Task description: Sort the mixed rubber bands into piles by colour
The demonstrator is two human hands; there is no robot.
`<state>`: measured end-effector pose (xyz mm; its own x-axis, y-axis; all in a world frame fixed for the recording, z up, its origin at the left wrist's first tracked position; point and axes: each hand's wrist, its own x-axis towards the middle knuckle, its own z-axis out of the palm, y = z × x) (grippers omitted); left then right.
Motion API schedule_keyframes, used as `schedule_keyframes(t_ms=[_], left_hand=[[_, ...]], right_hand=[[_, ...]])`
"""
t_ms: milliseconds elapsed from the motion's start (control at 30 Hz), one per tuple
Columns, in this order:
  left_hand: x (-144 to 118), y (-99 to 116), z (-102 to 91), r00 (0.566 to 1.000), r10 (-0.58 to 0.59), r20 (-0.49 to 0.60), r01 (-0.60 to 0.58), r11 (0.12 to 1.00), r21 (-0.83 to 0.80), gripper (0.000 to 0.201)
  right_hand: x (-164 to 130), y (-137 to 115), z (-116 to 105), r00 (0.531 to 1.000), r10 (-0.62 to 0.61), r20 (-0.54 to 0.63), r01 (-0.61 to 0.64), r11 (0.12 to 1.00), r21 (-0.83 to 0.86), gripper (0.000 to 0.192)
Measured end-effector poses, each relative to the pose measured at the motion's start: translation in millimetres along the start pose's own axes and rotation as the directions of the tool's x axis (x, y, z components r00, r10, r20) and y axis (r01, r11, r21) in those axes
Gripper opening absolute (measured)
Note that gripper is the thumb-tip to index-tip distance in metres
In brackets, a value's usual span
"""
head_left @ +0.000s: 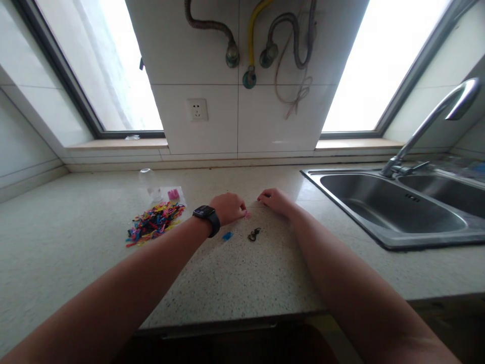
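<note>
My left hand [229, 208], with a black watch [206, 214] on its wrist, rests low over the counter, fingers pinched at a few small pink rubber bands [247, 215]. To its right, my right hand [277, 199] has its fingers curled together, tips down by the counter; what they hold, if anything, is too small to make out. Nearer me lie a little blue cluster of bands [227, 236] and a small dark cluster of bands [253, 234]. A multicoloured heap of rubber bands [154, 222] spreads out left of the watch.
Behind the heap are a clear plastic container [146, 179] and a clear bag with a pink piece [173, 194]. A double steel sink [352, 217] with a tall faucet [428, 121] is set into the counter [227, 283] on the right. Pipes and a socket [197, 110] are on the wall.
</note>
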<state>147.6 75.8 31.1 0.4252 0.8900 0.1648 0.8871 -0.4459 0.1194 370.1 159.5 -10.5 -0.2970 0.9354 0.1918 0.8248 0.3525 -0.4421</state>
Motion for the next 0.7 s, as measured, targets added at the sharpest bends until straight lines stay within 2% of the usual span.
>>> schedule_keyframes(t_ms=[200,367,467,600,700], left_hand=[[-7.7,-7.0,-9.3,0.998,0.064,0.001,-0.064,0.997,-0.042,0.035],[-36.0,-28.0,-24.6,0.997,0.04,-0.059,-0.045,0.994,-0.1,0.037],[-63.2,-56.4,-32.6,0.993,-0.031,-0.113,0.022,0.997,-0.077,0.041],[-106.2,-112.3,-37.1,0.965,-0.152,-0.213,0.141,0.988,-0.067,0.042],[-138.4,-156.9,-35.3,0.919,-0.297,-0.259,0.289,0.955,-0.067,0.046]], right_hand=[[0.3,-0.8,-0.6,1.0,0.005,0.004,-0.005,1.0,-0.013,0.027],[0.7,0.5,0.0,1.0,-0.003,0.002,0.003,1.0,0.002,0.026],[1.9,2.3,1.3,1.0,-0.006,0.003,0.006,1.0,0.003,0.026],[3.9,5.0,2.9,1.0,-0.026,0.007,0.026,1.0,0.01,0.026],[4.3,5.9,3.0,1.0,-0.025,0.011,0.025,1.0,0.009,0.026]])
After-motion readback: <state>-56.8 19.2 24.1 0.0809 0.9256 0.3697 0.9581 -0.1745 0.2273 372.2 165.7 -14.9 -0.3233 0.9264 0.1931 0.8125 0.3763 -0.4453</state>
